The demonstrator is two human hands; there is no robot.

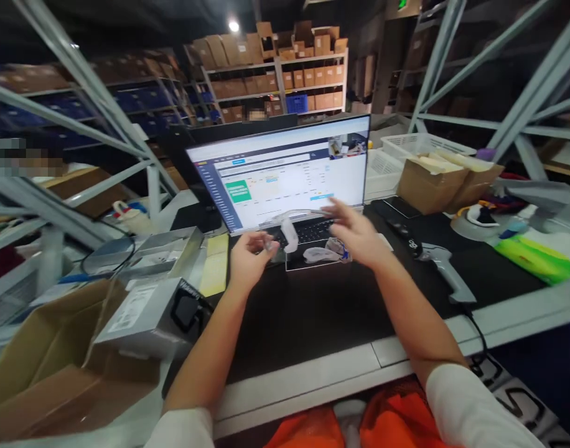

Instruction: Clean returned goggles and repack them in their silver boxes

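Both my hands hover over the keyboard of an open laptop on a black mat. My left hand is closed in a pinch on a small clear plastic bag that hangs toward the keys. My right hand is blurred by motion; its fingers reach toward the bag's upper edge and something small with blue on it, and whether they grip it is unclear. The laptop screen shows a web form with a green block.
A grey handheld barcode scanner lies right of the laptop. An open cardboard box and a grey label printer sit at left. Cardboard boxes, a white basket and a tape roll stand at right. Grey rack struts frame both sides.
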